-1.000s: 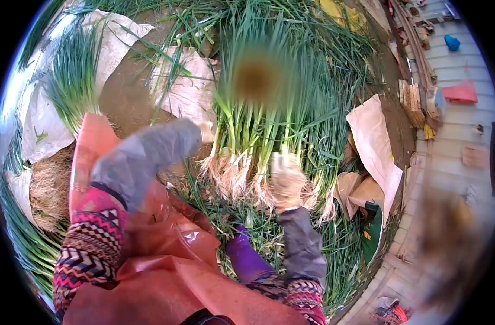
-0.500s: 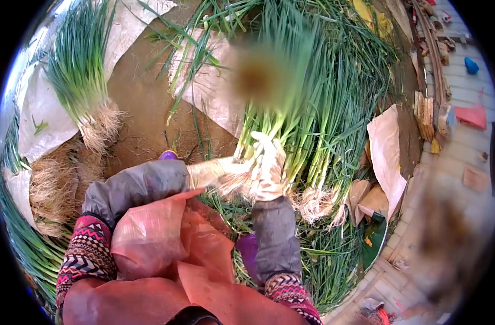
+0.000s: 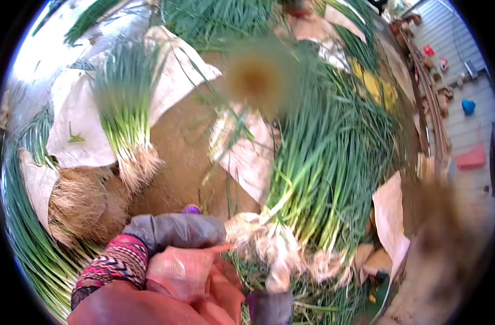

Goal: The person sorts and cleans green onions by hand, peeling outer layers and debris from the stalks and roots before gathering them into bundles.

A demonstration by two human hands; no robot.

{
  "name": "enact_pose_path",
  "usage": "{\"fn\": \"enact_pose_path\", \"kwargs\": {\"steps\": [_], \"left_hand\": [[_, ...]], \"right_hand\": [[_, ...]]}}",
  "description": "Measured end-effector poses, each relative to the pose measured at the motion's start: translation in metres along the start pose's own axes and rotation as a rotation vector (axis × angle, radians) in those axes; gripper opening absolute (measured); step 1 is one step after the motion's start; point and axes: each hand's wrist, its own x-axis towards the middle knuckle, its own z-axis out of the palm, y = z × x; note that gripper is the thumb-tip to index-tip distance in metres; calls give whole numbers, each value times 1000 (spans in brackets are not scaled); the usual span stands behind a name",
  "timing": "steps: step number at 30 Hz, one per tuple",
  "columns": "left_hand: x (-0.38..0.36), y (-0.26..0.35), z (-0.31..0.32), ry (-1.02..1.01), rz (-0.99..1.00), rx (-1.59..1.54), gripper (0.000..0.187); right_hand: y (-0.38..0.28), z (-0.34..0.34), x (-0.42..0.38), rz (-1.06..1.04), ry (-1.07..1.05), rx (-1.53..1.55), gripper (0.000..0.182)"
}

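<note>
Two gloved hands are gripping a bundle of green onions [image 3: 312,184] by its rooted end, near centre on the ground. The left hand [image 3: 242,230] is closing around the roots; the right hand [image 3: 283,265] is clutching them from below. Another bunch [image 3: 125,116] is lying far left on a white sack [image 3: 74,124].

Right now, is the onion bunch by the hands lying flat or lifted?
Cannot tell: the green onion bunch is blurred, roots toward both gloved hands.
</note>
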Motion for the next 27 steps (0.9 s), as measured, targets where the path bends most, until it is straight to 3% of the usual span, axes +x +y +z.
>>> {"fn": "enact_pose_path", "kwargs": {"steps": [2,3,4,5,7,8,9,10,12,13,15,17,19,21,22,23,25,27], "left_hand": [[0,8,-12,-150,33,-241,29],[-10,22,-19,-238,17,-311,31],[-10,25,-31,-260,95,-307,32],[-11,21,-40,-293,151,-307,33],[-26,20,-50,-261,-76,-518,35],[-24,12,-59,-266,-78,-474,35],[-26,-3,-59,-263,-79,-437,36],[-29,-15,-63,-245,-98,-480,37],[-37,-32,-56,-131,-122,-590,38],[-36,-41,-61,-130,-134,-587,38],[-28,-67,-84,51,-209,-712,36],[-33,-58,-82,152,-262,-783,35],[-40,-2,-58,-168,-288,-353,23],[-40,-6,-52,-139,-222,-354,22],[-41,-3,-55,-223,-231,-393,23],[-43,0,-57,-306,-243,-429,25],[-46,1,-64,-387,-254,-445,26],[-49,-1,-71,-382,-263,-416,27]], "right_hand": [[21,-47,-18,183,353,148,24],[38,-78,-27,227,232,149,20],[67,-90,-21,250,251,134,20],[83,-95,-22,87,230,-99,25],[102,-100,-38,-190,176,-578,36],[101,-94,-38,-320,115,-810,42],[43,-35,-29,119,150,50,49],[39,-9,-18,63,75,104,57],[2,43,19,276,-154,101,40],[10,58,31,258,-269,178,42],[54,85,53,172,-158,342,32],[13,84,30,167,-164,370,27],[43,83,30,85,-119,163,32],[20,74,36,102,18,265,44],[35,63,42,69,150,193,54],[48,53,44,111,121,119,60],[54,76,77,459,-40,469,62],[36,91,75,438,-229,389,58]]}}
